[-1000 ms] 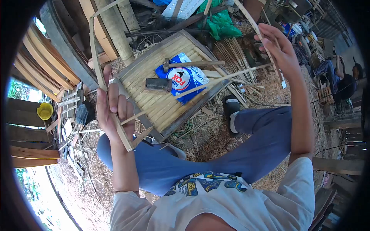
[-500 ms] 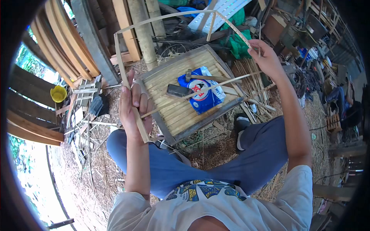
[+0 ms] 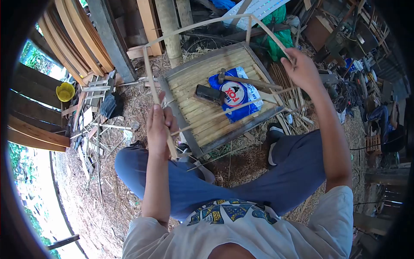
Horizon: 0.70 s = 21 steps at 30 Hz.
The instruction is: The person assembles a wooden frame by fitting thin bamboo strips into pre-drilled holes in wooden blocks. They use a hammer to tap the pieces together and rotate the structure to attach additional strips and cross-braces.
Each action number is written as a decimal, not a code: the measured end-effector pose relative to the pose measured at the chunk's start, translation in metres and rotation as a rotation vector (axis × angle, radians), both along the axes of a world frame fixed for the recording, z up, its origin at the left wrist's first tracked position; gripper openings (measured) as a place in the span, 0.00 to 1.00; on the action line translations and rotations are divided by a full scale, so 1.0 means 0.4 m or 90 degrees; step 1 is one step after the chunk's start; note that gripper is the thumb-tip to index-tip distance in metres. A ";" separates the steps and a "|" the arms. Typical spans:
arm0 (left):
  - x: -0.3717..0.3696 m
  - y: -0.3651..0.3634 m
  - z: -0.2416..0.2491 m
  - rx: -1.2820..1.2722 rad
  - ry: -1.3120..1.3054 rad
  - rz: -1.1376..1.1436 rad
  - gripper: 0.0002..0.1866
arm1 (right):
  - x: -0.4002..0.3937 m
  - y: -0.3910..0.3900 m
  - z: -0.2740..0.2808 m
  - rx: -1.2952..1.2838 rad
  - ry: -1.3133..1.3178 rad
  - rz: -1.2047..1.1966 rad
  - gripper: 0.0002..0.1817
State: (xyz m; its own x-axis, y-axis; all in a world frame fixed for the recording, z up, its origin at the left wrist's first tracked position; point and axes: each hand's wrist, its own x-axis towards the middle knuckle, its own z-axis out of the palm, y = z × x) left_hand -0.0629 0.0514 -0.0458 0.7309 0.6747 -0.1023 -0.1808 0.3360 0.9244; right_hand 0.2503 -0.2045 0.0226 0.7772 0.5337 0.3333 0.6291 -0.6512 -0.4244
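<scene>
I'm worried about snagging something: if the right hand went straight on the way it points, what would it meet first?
Past the thin frame it holds, the right hand would probably meet the green plastic, though depth is unclear here.

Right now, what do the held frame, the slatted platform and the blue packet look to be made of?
Held frame: thin, pale, matte strips; bamboo or light wood, I can't tell which.
Slatted platform: probably split bamboo, from its narrow yellowish strips, with a dull, darker wooden-looking border.
Blue packet: likely printed plastic film, smooth but creased.
</scene>
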 end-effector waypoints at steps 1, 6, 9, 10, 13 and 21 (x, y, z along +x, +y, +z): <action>0.002 -0.001 -0.016 -0.001 0.001 -0.017 0.24 | -0.001 -0.010 0.005 -0.027 0.001 -0.027 0.20; 0.010 0.009 -0.060 0.032 0.037 -0.021 0.23 | 0.083 -0.032 -0.116 0.046 0.082 0.025 0.21; 0.013 0.024 -0.087 0.088 0.119 -0.003 0.21 | 0.069 -0.014 -0.176 0.040 0.119 0.012 0.20; 0.017 0.025 -0.099 0.101 0.146 0.016 0.20 | 0.062 -0.008 -0.191 0.033 0.130 0.004 0.19; 0.019 0.022 -0.135 0.181 0.185 0.039 0.16 | 0.064 -0.004 -0.243 0.023 0.104 0.014 0.21; 0.016 0.031 -0.208 0.331 0.252 0.065 0.13 | 0.017 -0.020 -0.226 -0.030 0.253 0.074 0.39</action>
State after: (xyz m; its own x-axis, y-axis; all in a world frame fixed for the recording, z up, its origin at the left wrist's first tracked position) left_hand -0.0566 0.0638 -0.1291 0.6348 0.7727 0.0078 0.1990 -0.1732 0.9646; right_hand 0.2572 -0.2127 -0.0677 0.7738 0.6333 -0.0072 0.4931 -0.6096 -0.6207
